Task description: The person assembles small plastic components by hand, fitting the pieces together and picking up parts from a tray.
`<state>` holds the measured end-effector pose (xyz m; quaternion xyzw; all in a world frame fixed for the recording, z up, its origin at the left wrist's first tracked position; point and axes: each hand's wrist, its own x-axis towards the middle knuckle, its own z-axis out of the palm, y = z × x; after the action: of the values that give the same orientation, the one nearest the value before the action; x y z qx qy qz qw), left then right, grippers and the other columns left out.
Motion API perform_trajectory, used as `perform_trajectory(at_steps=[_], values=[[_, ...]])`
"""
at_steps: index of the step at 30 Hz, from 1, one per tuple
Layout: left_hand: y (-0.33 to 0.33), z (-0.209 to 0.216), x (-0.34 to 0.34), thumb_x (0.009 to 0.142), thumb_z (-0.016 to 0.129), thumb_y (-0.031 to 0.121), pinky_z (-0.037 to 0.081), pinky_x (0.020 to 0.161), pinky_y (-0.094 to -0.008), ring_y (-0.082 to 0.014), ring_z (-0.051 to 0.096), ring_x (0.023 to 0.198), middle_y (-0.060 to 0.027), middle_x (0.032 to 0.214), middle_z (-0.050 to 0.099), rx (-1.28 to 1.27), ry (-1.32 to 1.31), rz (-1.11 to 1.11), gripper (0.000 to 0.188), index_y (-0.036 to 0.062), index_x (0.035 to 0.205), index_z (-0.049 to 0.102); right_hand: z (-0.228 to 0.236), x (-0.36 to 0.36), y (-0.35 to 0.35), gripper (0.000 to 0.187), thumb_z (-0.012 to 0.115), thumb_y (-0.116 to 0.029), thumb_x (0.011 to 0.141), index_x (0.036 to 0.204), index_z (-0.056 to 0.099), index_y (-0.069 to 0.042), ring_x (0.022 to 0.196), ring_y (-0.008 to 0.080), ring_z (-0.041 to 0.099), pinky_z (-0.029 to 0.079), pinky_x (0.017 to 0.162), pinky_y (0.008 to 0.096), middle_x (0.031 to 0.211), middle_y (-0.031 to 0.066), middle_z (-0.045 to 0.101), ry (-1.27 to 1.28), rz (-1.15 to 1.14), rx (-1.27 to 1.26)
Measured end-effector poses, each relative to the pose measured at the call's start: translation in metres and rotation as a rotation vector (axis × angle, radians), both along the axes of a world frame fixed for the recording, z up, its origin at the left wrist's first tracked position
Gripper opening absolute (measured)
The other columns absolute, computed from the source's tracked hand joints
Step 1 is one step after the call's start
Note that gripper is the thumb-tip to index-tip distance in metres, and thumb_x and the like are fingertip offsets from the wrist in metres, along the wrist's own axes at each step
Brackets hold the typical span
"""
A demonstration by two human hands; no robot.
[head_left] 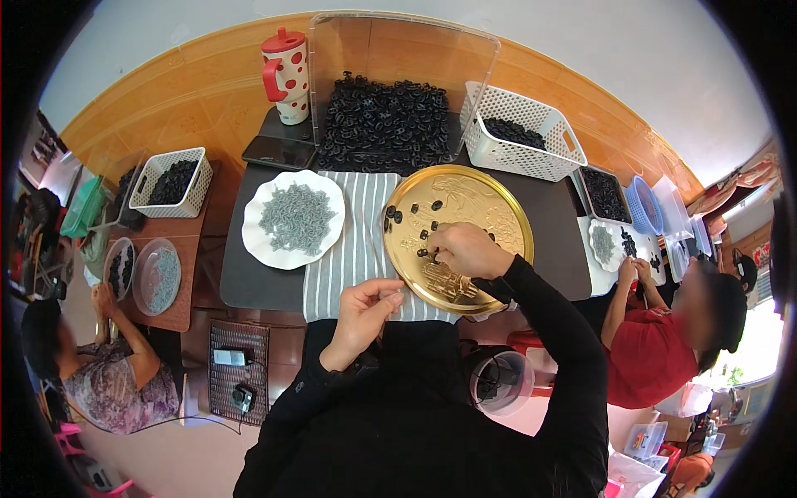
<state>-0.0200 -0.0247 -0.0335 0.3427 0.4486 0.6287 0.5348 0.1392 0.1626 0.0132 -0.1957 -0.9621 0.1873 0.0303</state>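
A round golden tray with a raised pattern lies on the dark table, and several small black ring-like parts are scattered on its left half. Over the tray reaches my right hand, its fingers bent down and drawn together among the black parts; what they hold is hidden. My left hand is at the tray's near left edge, above a striped cloth. Its thumb and forefinger are pinched together, and anything between them is too small to make out. Left of the cloth, a white scalloped plate carries a heap of small grey pieces.
A clear bin of black parts stands at the back, between a red-dotted tumbler and a white basket. A phone lies behind the plate. People work at side tables left and right.
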Motion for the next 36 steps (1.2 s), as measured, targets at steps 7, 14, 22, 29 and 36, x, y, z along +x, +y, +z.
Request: perform_trajectory(at_steps=[7, 14, 22, 29, 36], values=[[-0.006, 0.012, -0.023, 0.087, 0.064, 0.002, 0.040, 0.057, -0.0171, -0.0029, 0.052, 0.066, 0.0016, 0.075, 0.061, -0.019, 0.131, 0.081, 0.019, -0.0018, 0.106, 0.065, 0.003, -0.032, -0.001, 0.009, 0.059, -0.006, 0.074, 0.081, 0.064, -0.002, 0.079, 0.0370, 0.060, 0.047, 0.070, 0.0459, 0.081, 0.0188, 0.061, 0.085, -0.025, 0.047], [-0.013, 0.007, -0.032, 0.086, 0.065, 0.004, 0.045, 0.057, -0.0191, -0.0075, 0.060, 0.068, -0.0039, 0.079, 0.067, 0.034, 0.097, 0.164, 0.020, -0.0019, 0.104, 0.066, -0.005, -0.067, -0.003, 0.015, 0.059, -0.006, 0.076, 0.089, 0.066, -0.005, 0.079, 0.0341, 0.060, 0.046, 0.069, 0.0439, 0.079, 0.0149, 0.059, -0.007, 0.054, 0.117], [-0.012, 0.001, -0.030, 0.086, 0.065, 0.004, 0.042, 0.057, -0.0181, -0.0038, 0.054, 0.067, 0.0000, 0.076, 0.063, -0.003, 0.071, 0.117, 0.019, -0.0020, 0.104, 0.066, -0.013, -0.069, -0.002, 0.013, 0.060, -0.003, 0.071, 0.083, 0.063, 0.000, 0.081, 0.0360, 0.061, 0.047, 0.071, 0.0440, 0.078, 0.0190, 0.061, -0.043, 0.051, 0.090], [-0.002, 0.016, -0.017, 0.085, 0.065, 0.002, 0.041, 0.060, -0.0175, -0.0028, 0.052, 0.069, 0.0007, 0.080, 0.062, 0.045, 0.162, 0.073, 0.019, -0.0022, 0.104, 0.066, -0.008, -0.058, -0.015, 0.013, 0.059, -0.003, 0.067, 0.076, 0.059, 0.006, 0.082, 0.0369, 0.064, 0.049, 0.070, 0.0460, 0.080, 0.0256, 0.063, -0.115, 0.161, 0.161], [0.010, 0.021, 0.000, 0.085, 0.064, 0.002, 0.040, 0.060, -0.0182, -0.0035, 0.049, 0.066, 0.0007, 0.079, 0.061, 0.082, 0.241, 0.050, 0.019, -0.0016, 0.104, 0.066, -0.017, -0.032, -0.010, 0.010, 0.056, -0.004, 0.068, 0.072, 0.058, 0.005, 0.074, 0.0388, 0.062, 0.050, 0.067, 0.0438, 0.071, 0.0234, 0.060, 0.177, 0.057, 0.264]])
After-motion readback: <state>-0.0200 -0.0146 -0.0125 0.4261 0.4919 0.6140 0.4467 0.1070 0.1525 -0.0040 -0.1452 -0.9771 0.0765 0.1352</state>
